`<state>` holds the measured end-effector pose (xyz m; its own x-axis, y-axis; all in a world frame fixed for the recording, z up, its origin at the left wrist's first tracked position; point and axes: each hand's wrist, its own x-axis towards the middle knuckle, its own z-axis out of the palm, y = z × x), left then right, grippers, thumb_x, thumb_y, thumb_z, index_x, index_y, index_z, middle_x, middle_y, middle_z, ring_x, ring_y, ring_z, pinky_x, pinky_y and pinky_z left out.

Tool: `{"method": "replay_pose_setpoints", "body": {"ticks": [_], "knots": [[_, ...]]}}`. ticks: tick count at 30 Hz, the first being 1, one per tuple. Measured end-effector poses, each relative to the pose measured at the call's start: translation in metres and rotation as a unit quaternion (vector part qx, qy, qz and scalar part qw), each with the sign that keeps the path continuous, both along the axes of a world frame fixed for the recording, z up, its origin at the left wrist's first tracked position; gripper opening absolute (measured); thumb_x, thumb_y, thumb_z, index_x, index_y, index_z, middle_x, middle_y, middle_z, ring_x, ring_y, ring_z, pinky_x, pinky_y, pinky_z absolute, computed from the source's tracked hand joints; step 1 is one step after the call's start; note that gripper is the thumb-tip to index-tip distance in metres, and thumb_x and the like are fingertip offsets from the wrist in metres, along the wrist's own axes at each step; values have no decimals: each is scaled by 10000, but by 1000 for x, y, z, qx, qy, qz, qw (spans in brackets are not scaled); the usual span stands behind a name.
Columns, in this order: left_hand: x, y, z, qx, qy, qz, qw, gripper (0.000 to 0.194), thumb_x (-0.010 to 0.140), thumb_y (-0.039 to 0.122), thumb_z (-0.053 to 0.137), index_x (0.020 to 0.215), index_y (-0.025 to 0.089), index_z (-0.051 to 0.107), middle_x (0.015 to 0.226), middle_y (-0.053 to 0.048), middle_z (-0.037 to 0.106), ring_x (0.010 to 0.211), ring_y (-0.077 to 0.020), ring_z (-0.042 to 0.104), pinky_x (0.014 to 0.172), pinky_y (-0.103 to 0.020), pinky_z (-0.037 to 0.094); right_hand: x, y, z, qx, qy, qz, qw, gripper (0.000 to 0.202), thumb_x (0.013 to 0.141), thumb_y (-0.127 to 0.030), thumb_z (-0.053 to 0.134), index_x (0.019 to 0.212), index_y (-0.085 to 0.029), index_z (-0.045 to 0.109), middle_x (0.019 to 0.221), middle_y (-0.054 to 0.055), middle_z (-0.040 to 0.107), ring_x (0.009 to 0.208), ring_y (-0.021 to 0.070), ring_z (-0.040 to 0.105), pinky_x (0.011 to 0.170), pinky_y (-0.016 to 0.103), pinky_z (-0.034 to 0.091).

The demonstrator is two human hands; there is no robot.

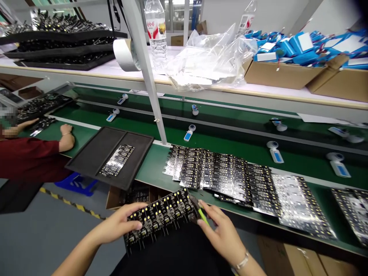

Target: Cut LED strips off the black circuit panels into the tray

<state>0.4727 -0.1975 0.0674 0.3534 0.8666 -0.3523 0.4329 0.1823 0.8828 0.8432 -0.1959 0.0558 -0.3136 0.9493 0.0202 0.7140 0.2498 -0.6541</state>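
Black, studded with rows of pale yellow chips, the board (161, 215) slants above the person's lap, just off the near edge of the green bench (149, 168). The left hand (124, 224) is clamped on its left end, thumb over the face. The right hand (221, 230), well apart from the left, is closed around green-handled pliers (203, 216), whose head meets the board's right end; whether the jaws bite cannot be told. Thin wires stick out along the board's lower edge.

Beyond, overlapping panels (221, 172) run in a row to the right along the bench. To the left, a black tray (93, 149) bears one more panel (117, 160). Small white-and-blue devices (275, 153) lie spaced out behind the row. A shelf above carries a bottle (156, 32), a clear bag (207, 57) and cartons (281, 74) of blue packs (297, 44). At far left, a co-worker's red sleeve (31, 157) reaches toward the bench.
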Motion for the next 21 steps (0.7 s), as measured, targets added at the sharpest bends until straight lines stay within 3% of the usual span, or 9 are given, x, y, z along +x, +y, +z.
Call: {"method": "replay_pose_setpoints", "body": {"ticks": [2, 6, 9, 11, 14, 17, 19, 21], "knots": [[1, -1, -1, -8, -23, -3, 1000, 481, 789, 357, 697, 1258, 356, 592, 1345, -23, 600, 1231, -294, 533, 1059, -410, 409, 5, -2, -3, -19, 4, 15, 1000, 484, 915, -380, 503, 1386, -282, 462, 900, 41, 604, 733, 163, 590, 683, 273, 530], [2, -3, -6, -15, -26, -6, 1000, 501, 773, 360, 705, 1262, 328, 596, 1339, -49, 603, 1229, -324, 528, 1071, -465, 391, 10, -10, -9, 37, -86, -54, 994, 469, 906, -371, 506, 1371, -313, 485, 937, 58, 602, 836, 213, 603, 787, 350, 522], [-1, -5, -13, -35, -51, 19, 998, 509, 773, 356, 705, 1266, 323, 587, 1338, -50, 602, 1219, -318, 539, 1069, -460, 396, 14, -17, -12, -47, -15, -4, 999, 471, 909, -384, 510, 1369, -291, 485, 858, 25, 597, 747, 168, 605, 688, 269, 525], [-2, -6, -16, -42, -64, 35, 996, 538, 779, 349, 700, 1297, 323, 557, 1355, -49, 589, 1223, -308, 539, 1072, -454, 394, 13, -22, -16, -58, -16, 6, 998, 451, 925, -381, 485, 1365, -284, 489, 872, 29, 608, 768, 166, 613, 702, 261, 521], [-6, -6, -19, -45, -57, 43, 996, 548, 771, 355, 706, 1296, 311, 557, 1350, -53, 592, 1238, -308, 528, 1079, -459, 387, 4, -28, -25, 28, -135, -33, 990, 454, 932, -361, 465, 1382, -298, 469, 1018, 79, 622, 856, 207, 619, 786, 324, 506], [-20, -6, -24, -62, -49, 61, 995, 536, 738, 380, 730, 1248, 297, 590, 1298, -58, 630, 1202, -315, 559, 1063, -467, 405, -9, -24, -40, 65, -241, -33, 968, 466, 901, -289, 504, 1366, -304, 487, 1009, 87, 630, 824, 219, 609, 746, 325, 492], [-35, -8, -29, -84, -63, 106, 989, 534, 704, 406, 754, 1202, 278, 614, 1225, -65, 672, 1150, -323, 596, 1032, -469, 437, -12, -15, -53, 33, -278, -16, 960, 487, 854, -234, 547, 1335, -306, 521, 992, 82, 634, 853, 238, 605, 717, 318, 479], [-48, -10, -37, -94, -95, 205, 969, 504, 700, 461, 745, 1147, 257, 634, 1121, -65, 714, 1070, -315, 640, 966, -452, 491, -9, -4, -67, -16, -291, -12, 956, 502, 803, -210, 594, 1295, -307, 562, 989, 85, 638, 892, 257, 604, 712, 321, 466]]}}
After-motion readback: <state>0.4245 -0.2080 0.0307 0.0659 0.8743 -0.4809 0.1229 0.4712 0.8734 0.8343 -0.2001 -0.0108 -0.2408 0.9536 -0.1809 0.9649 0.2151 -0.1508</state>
